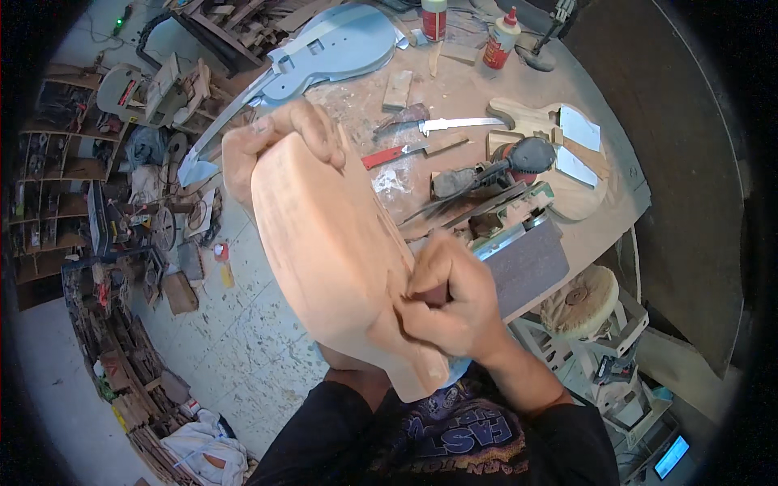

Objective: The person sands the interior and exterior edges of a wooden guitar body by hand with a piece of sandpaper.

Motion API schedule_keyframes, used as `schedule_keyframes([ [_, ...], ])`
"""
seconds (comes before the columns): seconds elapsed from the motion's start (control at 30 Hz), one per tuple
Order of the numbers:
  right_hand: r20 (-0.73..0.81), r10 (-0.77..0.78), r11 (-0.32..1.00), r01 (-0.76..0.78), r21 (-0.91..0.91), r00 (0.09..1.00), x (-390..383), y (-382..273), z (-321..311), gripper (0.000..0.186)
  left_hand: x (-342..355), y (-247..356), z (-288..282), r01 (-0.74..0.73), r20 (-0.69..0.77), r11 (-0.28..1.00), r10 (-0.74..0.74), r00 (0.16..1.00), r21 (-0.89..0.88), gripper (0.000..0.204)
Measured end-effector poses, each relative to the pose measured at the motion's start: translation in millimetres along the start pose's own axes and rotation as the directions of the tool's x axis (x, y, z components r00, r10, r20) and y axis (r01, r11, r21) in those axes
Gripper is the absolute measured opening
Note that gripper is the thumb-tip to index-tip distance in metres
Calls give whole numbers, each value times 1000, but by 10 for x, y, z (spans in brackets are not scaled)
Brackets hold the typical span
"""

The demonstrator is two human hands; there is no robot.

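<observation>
Clasping the pale wooden body (312,235) mid-view by its eleven-o'clock end with the left hand (261,134), apparently to brace it against the right hand (466,300), curled at its four-o'clock edge, contents impossible to tell.

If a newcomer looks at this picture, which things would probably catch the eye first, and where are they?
Probably the large, pale wooden piece comes first, in the centre, with the left hand gripping its upper end and the right hand at its right side. Next is perhaps the light-blue guitar-shaped body, at the top left of the dusty brown workbench.
</observation>
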State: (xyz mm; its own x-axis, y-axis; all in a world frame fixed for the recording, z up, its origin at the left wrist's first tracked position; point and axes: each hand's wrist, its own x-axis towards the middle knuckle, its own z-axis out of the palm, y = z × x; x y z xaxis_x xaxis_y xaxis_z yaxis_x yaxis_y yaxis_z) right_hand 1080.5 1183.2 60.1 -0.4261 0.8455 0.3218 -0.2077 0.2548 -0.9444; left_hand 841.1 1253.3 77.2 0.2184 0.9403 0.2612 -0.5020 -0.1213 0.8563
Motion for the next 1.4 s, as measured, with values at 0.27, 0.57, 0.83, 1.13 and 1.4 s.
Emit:
schedule_keyframes([
  [0.27, -11, -61, 997, 60, -38, 998, 51, 47, -2, 23, 24, 25, 49, 48, -6, 998, -48, 999, 39, 50],
  [0.57, -65, -4, 1000, 3, -23, 998, 80, 5, -3, 17, 53, -30, 69, 57, -97, 998, -59, 994, -26, 51],
  [0.83, -165, 258, 954, -225, 197, 952, -216, -184, -100, 22, 32, -108, 39, -39, -192, 999, 39, 981, 1, 49],
  [1.13, -21, 124, 986, -125, -106, 992, -138, -177, -2, 14, 19, -112, -192, -25, 47, 998, 23, 999, 49, 46],
  [1.4, -11, 134, 985, -135, -110, 991, -27, -221, 48, 14, 34, -159, 6, -42, -267, 995, 64, 962, 88, 49],
])
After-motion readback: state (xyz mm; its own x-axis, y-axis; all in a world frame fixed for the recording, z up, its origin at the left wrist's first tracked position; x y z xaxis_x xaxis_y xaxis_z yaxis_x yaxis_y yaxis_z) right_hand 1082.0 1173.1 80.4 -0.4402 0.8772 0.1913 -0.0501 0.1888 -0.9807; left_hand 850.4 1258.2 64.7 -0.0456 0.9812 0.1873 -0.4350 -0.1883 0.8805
